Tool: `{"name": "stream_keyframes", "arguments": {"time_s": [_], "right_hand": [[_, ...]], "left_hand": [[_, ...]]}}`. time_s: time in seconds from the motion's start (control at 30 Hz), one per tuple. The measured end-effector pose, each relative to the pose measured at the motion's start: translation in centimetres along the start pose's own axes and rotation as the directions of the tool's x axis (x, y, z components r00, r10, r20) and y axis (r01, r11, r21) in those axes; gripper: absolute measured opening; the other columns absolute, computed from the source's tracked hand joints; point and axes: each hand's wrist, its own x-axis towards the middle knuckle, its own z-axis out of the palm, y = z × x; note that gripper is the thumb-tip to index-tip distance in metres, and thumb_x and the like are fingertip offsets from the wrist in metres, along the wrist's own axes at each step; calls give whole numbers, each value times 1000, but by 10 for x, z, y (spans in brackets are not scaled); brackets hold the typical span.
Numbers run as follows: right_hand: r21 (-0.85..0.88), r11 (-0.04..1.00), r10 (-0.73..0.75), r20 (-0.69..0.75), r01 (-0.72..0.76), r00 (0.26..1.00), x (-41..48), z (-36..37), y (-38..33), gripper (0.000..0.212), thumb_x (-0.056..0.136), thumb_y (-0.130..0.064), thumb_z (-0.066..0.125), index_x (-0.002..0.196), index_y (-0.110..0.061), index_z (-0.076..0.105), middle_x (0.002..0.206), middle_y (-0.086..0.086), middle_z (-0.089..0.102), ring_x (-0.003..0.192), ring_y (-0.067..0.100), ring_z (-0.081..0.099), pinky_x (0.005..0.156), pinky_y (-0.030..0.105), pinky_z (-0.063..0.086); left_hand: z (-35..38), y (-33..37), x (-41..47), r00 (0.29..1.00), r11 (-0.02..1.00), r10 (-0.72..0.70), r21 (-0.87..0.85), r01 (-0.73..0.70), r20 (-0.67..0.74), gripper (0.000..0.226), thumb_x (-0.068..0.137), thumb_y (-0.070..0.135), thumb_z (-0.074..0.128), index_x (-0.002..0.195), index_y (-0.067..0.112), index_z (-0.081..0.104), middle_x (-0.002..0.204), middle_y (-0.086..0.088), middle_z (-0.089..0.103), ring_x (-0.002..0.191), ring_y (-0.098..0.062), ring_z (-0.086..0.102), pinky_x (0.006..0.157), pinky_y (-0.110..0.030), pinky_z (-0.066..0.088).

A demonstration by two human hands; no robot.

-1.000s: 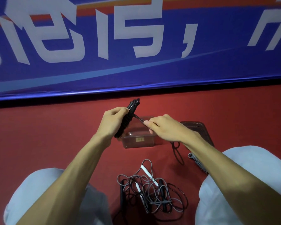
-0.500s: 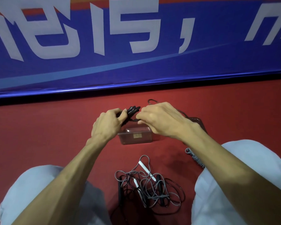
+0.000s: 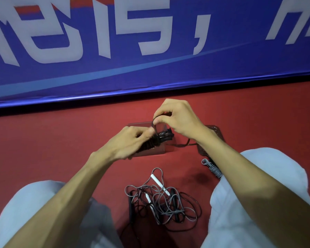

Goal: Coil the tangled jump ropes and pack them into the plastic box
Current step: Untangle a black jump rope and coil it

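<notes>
While the left hand (image 3: pixel 132 142) grips the black rope (image 3: pixel 162 138) as a bundle, handles together with cord wound round them, the right hand (image 3: pixel 179 120) pinches a loop of the same cord just above it. Both hands are thus clamped on this one rope, held over the box (image 3: pixel 161 151). The box sits on the floor (image 3: pixel 61 149); its contents are hidden behind the hands.

A loose tail (image 3: pixel 184 144) runs off under the right wrist. Judgement: the winding is near its end, with a last turn or two and a tuck left.

A grey rope (image 3: pixel 212 168) lies coiled on the floor near the right knee, outside the box. A tangle (image 3: pixel 159 199) of grey and black cords with white handles lies between the knees.

Progress estimate: one rope coiled, one nearly so, none seen packed — the tangle is the bulk of the remaining work.
</notes>
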Motion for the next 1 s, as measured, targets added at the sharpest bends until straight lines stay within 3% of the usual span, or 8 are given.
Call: {"name": "stream_keyframes", "arguments": {"time_s": [0.17,0.4,0.5,0.6,0.73,0.8,0.9,1.0], "right_hand": [[51,987,151,71,-155,986,-6,11,1,3,74,-20,81,75,-22,79,78,-5,70,76,13,62,71,24,45],[309,908,255,126,-282,959,-10,11,5,26,92,-15,64,67,-10,71,58,-9,61,56,4,49,56,23,37],[451,837,250,189,-310,950,-13,8,2,33,99,-20,53,70,-8,65,50,-10,55,44,1,40,45,16,28],[497,788,269,253,-363,930,-15,11,3,22,100,-2,46,88,-7,63,62,3,56,43,4,38,44,15,29],[285,903,262,231,-322,937,-18,20,3,26,102,-16,45,84,-16,64,47,-9,47,47,9,39,56,31,40],[152,943,262,211,-296,942,-18,20,2,19,101,-23,46,100,-19,65,48,-11,47,49,11,44,59,30,41],[-31,979,202,238,-200,950,-16,15,-8,22,99,-30,48,117,-28,62,71,-10,63,67,10,58,70,28,44],[-113,980,190,277,-165,942,-14,7,-16,22,96,-38,55,108,-25,68,68,-13,60,66,7,55,69,29,44]], "left_hand": [[1,3,-3,999,999,41,-12,-41,27,29,69,65,72,78,38,69,52,5,54,37,-13,45,39,-27,38],[-14,7,-7,989,936,42,-341,-90,-145,17,87,32,59,75,22,66,55,3,53,40,-10,44,40,-21,33],[-18,8,-6,980,830,-47,-553,-70,-195,20,88,31,54,75,19,63,58,-18,53,37,-21,44,38,-23,34],[-23,7,-3,938,746,-216,-666,-21,-272,26,97,29,50,86,7,59,60,-19,55,36,-22,43,39,-24,34],[-32,1,1,863,669,-370,-743,-8,-343,23,96,33,50,101,14,62,59,-12,57,38,-22,45,39,-23,34],[-33,-1,0,859,687,-363,-726,-14,-360,23,96,31,52,115,31,66,61,-11,57,39,-22,47,38,-23,36],[-31,-1,-1,857,724,-341,-689,-23,-387,21,94,27,59,103,42,69,65,-14,56,40,-22,47,38,-21,36],[-30,-5,1,854,770,-346,-638,21,-389,13,94,26,62,91,32,72,69,-15,55,42,-21,46,37,-20,35]]}}
